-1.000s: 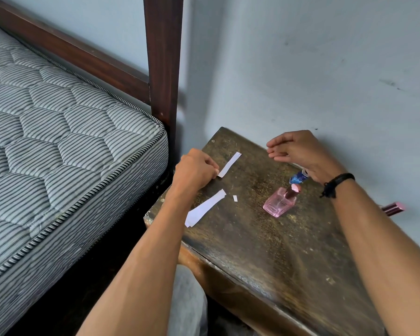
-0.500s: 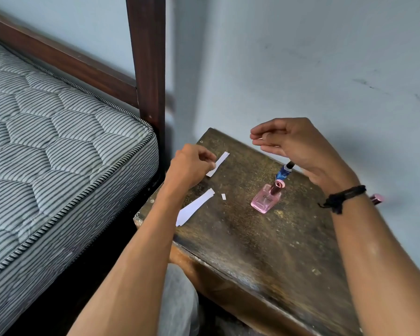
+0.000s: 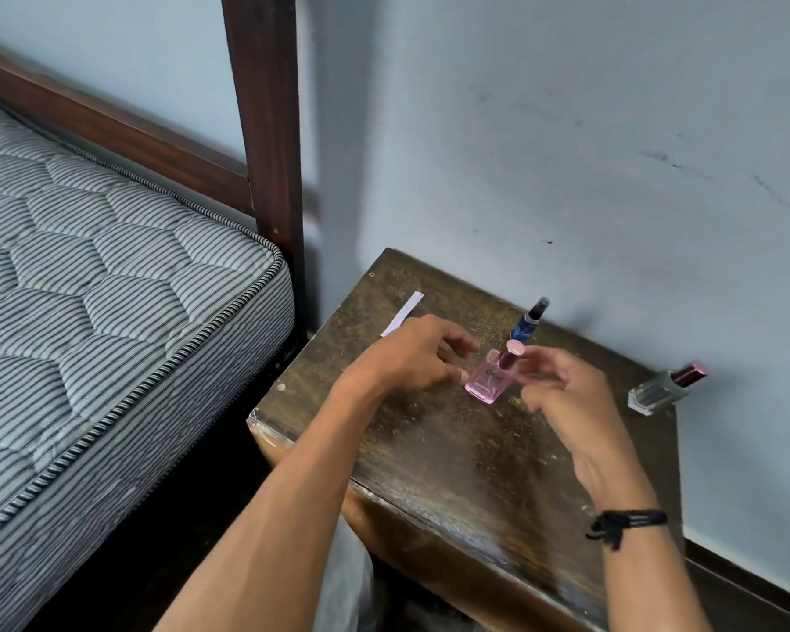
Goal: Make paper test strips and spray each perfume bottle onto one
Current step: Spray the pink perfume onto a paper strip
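The pink bottle (image 3: 488,381) stands upright near the middle of the table (image 3: 452,458), and my two hands close on it from either side. My left hand (image 3: 411,358) is half curled, knuckles up, with the thumb tip at the bottle's lower left edge. Whether it presses the glass or only sits beside it I cannot tell, and the palm faces down, so what lies under it is hidden. My right hand (image 3: 562,396) is loosely curled too. Its fingertips (image 3: 527,363) meet the bottle's right shoulder, just under the round pink cap (image 3: 515,348). They are blurred, so I cannot tell whether they grip the bottle or merely touch it.

Right behind the pink bottle a blue bottle (image 3: 527,322) pokes up, and its lower part is hidden by the pink cap. Off to the right, well apart from my hands, a clear bottle (image 3: 656,393) with a dark pink top sits at the table's far edge by the wall (image 3: 566,152). Whether it leans on the wall or lies on its side is hard to make out.

One white strip (image 3: 405,311) lies on the far left part of the table, its near end covered by my left hand. There is lettering on the pink bottle, too small to read.

A dark band (image 3: 626,522) circles my right wrist. The striped mattress (image 3: 110,289) and the wooden post (image 3: 265,130) run out of view at the left and top.
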